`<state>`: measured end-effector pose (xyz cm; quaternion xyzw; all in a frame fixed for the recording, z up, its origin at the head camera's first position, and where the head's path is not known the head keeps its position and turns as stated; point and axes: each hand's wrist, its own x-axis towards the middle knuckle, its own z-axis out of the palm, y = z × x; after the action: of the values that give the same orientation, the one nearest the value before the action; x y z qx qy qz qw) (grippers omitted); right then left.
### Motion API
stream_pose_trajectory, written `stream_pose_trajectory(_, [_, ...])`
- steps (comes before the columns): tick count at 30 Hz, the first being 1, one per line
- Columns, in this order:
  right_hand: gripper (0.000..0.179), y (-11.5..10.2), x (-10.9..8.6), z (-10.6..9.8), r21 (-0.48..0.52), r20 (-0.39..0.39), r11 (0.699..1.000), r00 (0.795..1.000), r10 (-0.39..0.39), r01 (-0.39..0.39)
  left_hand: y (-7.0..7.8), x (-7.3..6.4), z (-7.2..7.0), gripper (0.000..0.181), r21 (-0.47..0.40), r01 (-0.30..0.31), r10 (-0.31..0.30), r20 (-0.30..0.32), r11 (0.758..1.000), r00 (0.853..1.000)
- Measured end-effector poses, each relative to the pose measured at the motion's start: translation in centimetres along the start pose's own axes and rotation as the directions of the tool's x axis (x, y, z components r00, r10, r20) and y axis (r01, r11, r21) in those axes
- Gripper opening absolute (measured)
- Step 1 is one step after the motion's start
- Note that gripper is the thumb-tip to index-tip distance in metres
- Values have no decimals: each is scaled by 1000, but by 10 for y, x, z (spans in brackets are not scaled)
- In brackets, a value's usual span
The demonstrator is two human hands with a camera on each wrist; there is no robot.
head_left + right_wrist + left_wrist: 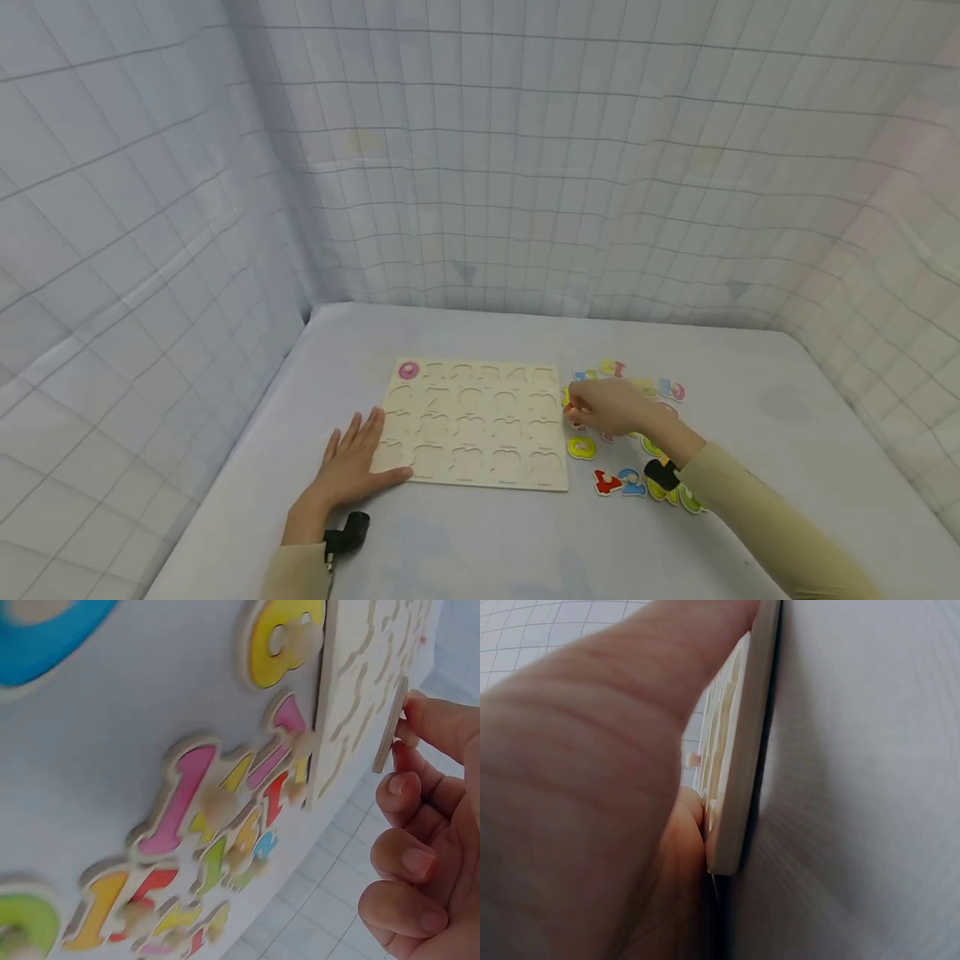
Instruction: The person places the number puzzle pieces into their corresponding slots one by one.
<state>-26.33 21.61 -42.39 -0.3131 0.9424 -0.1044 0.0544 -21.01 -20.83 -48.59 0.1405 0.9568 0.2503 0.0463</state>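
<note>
A pale wooden number puzzle board (480,490) lies on the white table, with rows of shallow recesses. One round purple piece (408,370) sits in its top left corner. My left hand (350,468) rests at the board's lower left corner, fingers outstretched along the left edge and thumb at the front edge. Between thumb and forefinger, my right hand (603,403) pinches a knobbed puzzle piece (390,729), raised beside the board's right edge. That piece is seen edge-on in the right wrist view, so its number is hidden; a bit of orange shows in the head view.
Colourful knobbed number pieces lie scattered right of the board, some partly under the right forearm. Among them are a yellow piece (582,447), a red 4 (607,482) and a blue 2 (633,482). White grid-patterned curtains (480,167) surround the table.
</note>
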Motion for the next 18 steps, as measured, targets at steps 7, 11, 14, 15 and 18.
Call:
stream_pose_trajectory(7, [26, -28, 69, 12, -17, -98, 999, 995, -31, 29, 0, -2, -1, 110, -15, -8, 7, -13, 1000, 1000])
stream_pose_trajectory(11, [26, -49, 110, 19, 25, -134, 1000, 991, 8, -5, -1, -2, -1, 112, -1, 6, -6, -1, 1000, 1000])
stream_pose_trajectory(14, [26, -64, 137, 26, 64, -145, 997, 988, 57, -48, -1, -2, -1, 111, -1, 4, -4, -4, 1000, 1000])
stream_pose_trajectory(15, [27, -69, 145, 28, 78, -141, 995, 987, 74, -64, 0, -2, -1, 111, 0, 1, -1, -5, 1000, 1000])
stream_pose_trajectory(18, [27, -82, 166, 36, 113, -115, 988, 986, 122, -109, 2, -3, -1, 109, -14, -7, 7, -8, 1000, 1000])
